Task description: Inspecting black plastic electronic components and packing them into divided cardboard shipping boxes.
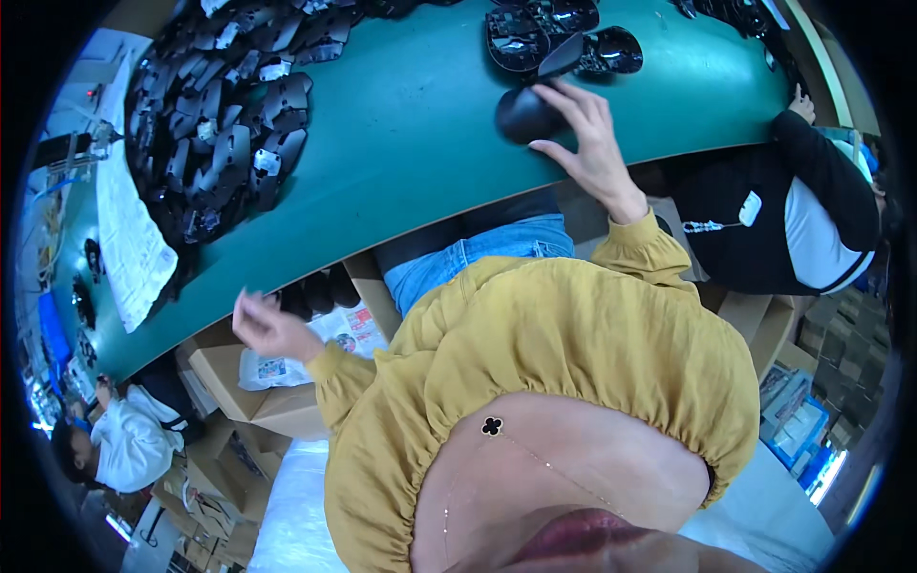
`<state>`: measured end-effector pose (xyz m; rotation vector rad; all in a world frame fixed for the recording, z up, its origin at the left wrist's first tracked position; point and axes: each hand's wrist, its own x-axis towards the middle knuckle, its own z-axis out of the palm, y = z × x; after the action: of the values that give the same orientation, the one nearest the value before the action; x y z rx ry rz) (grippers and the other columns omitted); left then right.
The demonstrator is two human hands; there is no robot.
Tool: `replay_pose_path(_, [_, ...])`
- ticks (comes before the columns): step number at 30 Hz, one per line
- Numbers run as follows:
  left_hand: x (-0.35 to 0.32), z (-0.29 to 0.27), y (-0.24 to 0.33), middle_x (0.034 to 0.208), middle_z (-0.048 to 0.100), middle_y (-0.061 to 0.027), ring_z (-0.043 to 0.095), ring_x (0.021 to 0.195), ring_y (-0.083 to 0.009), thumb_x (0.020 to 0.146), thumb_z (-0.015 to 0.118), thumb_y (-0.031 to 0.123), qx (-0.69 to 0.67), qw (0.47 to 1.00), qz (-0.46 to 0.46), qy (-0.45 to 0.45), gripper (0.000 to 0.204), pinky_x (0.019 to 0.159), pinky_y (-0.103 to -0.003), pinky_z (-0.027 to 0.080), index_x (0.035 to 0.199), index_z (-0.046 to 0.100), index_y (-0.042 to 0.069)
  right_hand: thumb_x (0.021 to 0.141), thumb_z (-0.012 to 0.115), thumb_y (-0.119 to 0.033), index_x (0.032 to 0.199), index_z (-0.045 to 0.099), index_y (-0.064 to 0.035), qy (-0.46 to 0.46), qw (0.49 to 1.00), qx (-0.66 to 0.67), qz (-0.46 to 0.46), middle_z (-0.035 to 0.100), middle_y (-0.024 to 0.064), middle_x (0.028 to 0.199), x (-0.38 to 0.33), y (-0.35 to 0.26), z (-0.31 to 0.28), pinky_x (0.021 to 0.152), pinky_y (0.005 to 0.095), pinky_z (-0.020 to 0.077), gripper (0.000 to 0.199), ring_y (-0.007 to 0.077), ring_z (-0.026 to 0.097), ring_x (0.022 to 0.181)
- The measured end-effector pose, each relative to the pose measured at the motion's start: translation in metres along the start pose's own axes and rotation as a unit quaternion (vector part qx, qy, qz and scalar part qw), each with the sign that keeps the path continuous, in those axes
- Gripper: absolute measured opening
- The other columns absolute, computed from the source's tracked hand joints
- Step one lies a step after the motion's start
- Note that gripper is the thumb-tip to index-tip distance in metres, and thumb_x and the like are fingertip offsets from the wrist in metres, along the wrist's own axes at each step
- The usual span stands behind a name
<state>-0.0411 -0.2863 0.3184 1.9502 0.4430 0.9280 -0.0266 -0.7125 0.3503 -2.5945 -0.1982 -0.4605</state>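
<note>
At the near edge of the green table point(401, 143), my right hand point(597, 158) spans a smooth, rounded black computer mouse point(525, 115), thumb on the near side and fingers on the far side. Just beyond it lie several open black mouse shells point(521, 43) with inner parts showing. A dark curved cover point(562, 55) tilts up beside them, close to my fingertips. My left hand point(272, 329) hangs off the table's edge over an open cardboard box point(224, 382), its fingers smeared by motion. Rounded black pieces point(320, 289) and a printed plastic bag point(349, 334) sit in that box.
A big heap of black plastic shell parts point(229, 115) covers the table's left side, beside a white sheet point(138, 239). More black parts point(731, 17) lie at the far right. One person point(764, 210) sits close on my right, another point(134, 435) at the far left.
</note>
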Motion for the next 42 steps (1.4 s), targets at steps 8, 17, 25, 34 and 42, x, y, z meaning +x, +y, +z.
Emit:
replay_pose_path(8, [-0.035, 0.140, 0.114, 0.141, 0.041, -0.0139, 0.038, 0.129, -0.0371, 0.078, 0.075, 0.021, -0.002, 0.828, 0.320, -0.460, 0.063, 0.108, -0.046, 0.031, 0.135, 0.050, 0.014, 0.077, 0.072, -0.008, 0.123, 0.059, -0.0131, 0.002, 0.979, 0.193, -0.073, 0.056, 0.0113, 0.127, 0.033, -0.051, 0.049, 0.094, 0.0407, 0.0461, 0.048, 0.0343, 0.052, 0.104])
replay_pose_path(17, [-0.025, 0.212, 0.105, 0.138, 0.043, -0.0147, 0.044, 0.119, -0.0372, 0.077, 0.075, 0.015, 0.033, 0.857, 0.338, -0.387, 0.058, 0.101, -0.045, 0.039, 0.131, 0.054, 0.015, 0.078, 0.074, -0.048, 0.124, 0.063, -0.0296, 0.148, 0.977, -0.062, 0.143, 0.031, 0.0204, 0.148, 0.065, 0.069, 0.008, 0.109, 0.0593, 0.0179, 0.051, 0.0430, 0.021, 0.138])
replay_pose_path(25, [-0.044, 0.196, 0.088, 0.132, 0.045, -0.0159, 0.045, 0.118, -0.0372, 0.075, 0.069, 0.011, 0.073, 0.949, 0.224, -0.211, 0.053, 0.099, -0.047, 0.039, 0.126, 0.055, 0.015, 0.085, 0.067, -0.050, 0.112, 0.070, -0.0100, 0.188, 0.981, -0.030, 0.025, 0.040, 0.0341, 0.135, 0.114, 0.029, 0.086, 0.104, 0.0543, 0.0323, 0.048, 0.0486, 0.037, 0.126])
replay_pose_path(34, [-0.041, 0.171, 0.078, 0.126, 0.046, -0.0177, 0.046, 0.115, -0.0332, 0.079, 0.058, 0.012, 0.100, 0.975, 0.148, -0.132, 0.041, 0.095, -0.047, 0.035, 0.120, 0.057, 0.012, 0.093, 0.054, -0.053, 0.131, 0.056, -0.0161, 0.166, 0.977, -0.134, -0.007, 0.021, 0.0310, 0.149, 0.152, -0.008, 0.088, 0.106, 0.0553, 0.0278, 0.053, 0.0463, 0.027, 0.134])
replay_pose_path(42, [-0.039, 0.147, 0.093, 0.130, 0.047, -0.0102, 0.049, 0.117, -0.0236, 0.090, 0.066, 0.019, -0.487, 0.863, -0.133, -0.023, 0.052, 0.097, -0.036, 0.042, 0.134, 0.042, 0.004, 0.076, 0.059, 0.003, 0.115, 0.065, 0.0013, -0.166, 0.915, 0.047, -0.366, 0.065, 0.0220, 0.111, 0.212, -0.175, 0.091, 0.094, 0.0428, 0.0455, 0.039, 0.0367, 0.062, 0.105])
